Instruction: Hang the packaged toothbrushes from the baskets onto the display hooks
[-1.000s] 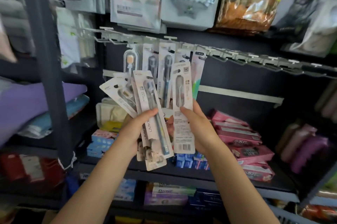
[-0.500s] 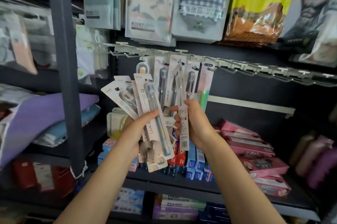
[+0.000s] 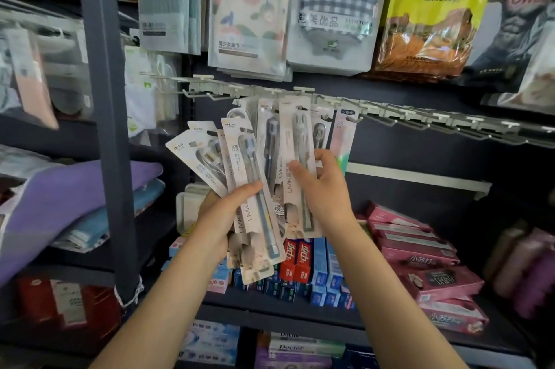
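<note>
1. Right hand, middle of the frame: thumb and fingers pinching one toothbrush pack, held upright.
2. Top of that pack up by the white hook rail; on a hook or only near it, cannot tell.
3. Left hand, just left of it: fingers curled round a fan of toothbrush packs, thumb pressed flat on the front one.
4. Fan spread up and to the left, bottoms sticking out under the hand.
5. More hanging packs behind both hands, on the rail.
6. Bare hooks running off to the right side.
7. Toothpaste boxes on the shelf below, pink boxes at lower right.
8. Folded purple cloth at the left, behind a dark pole.
9. Cloth packs and a yellow bag along the top.
</note>
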The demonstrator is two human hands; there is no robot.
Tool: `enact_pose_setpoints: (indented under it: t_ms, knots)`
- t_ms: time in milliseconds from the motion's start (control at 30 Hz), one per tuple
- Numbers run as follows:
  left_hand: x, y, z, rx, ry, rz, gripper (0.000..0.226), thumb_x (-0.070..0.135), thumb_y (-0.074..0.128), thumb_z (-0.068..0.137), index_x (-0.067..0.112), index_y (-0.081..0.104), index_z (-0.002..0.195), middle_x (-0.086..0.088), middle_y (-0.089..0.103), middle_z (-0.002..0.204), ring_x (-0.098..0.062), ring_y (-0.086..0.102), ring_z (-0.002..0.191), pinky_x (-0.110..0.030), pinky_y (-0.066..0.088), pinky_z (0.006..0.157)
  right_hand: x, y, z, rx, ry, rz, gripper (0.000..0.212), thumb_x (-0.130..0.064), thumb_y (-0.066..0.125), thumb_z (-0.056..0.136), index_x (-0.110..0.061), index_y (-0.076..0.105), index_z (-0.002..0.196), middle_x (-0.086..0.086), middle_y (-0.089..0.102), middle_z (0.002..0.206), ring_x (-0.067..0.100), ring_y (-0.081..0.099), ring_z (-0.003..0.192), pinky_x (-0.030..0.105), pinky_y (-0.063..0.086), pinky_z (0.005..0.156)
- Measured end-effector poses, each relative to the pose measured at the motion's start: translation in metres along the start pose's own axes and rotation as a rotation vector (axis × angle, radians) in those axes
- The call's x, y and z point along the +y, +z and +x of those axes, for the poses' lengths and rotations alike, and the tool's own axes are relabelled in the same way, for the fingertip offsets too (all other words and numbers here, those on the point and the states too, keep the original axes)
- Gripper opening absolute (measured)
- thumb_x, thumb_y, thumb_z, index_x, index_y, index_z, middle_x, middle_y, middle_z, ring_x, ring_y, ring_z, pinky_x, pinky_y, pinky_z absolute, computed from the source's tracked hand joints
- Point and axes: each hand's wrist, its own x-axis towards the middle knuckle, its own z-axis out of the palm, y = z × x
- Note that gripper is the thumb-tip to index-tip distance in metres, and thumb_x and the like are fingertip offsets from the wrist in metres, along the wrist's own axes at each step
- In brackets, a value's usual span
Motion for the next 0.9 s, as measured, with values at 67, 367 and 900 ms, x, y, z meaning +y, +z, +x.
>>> enact_pose_setpoints:
  t_ms: [67,367,900]
  knots:
    - [-0.001,0.001,0.002,-0.018,0.009,0.010,0.034,0.021,0.081,0.081,0.029,0.071,0.112,0.002,0.078,0.103,-0.019,0.075,0.097,-0.046,0.056,0.095,-0.002,-0.001,0.005,0.040,-0.027,0.001,0.012,-0.026,0.065,0.098,-0.026,0.055,0.105,0.005,0.073,0.103,0.024,0.071,0.094,0.047,0.059,0.087]
    - [-0.007,0.010,0.009,-0.023,0.060,0.051,0.041,0.019,0.081,0.081,0.028,0.069,0.119,0.005,0.078,0.104,-0.013,0.074,0.097,-0.041,0.056,0.092,-0.005,0.011,0.021,0.089,-0.007,-0.002,0.028,-0.024,0.065,0.098,-0.009,0.056,0.119,0.010,0.070,0.102,0.029,0.070,0.092,0.048,0.058,0.084]
    - [-0.028,-0.005,0.016,0.008,0.033,0.127,0.034,0.026,0.083,0.080,0.037,0.061,0.103,0.023,0.068,0.097,0.009,0.060,0.087,-0.019,0.044,0.071,0.067,0.023,0.036,-0.031,0.081,-0.082,0.026,-0.035,0.045,0.107,-0.011,0.051,0.117,-0.009,0.052,0.094,0.015,0.051,0.095,0.027,0.042,0.079]
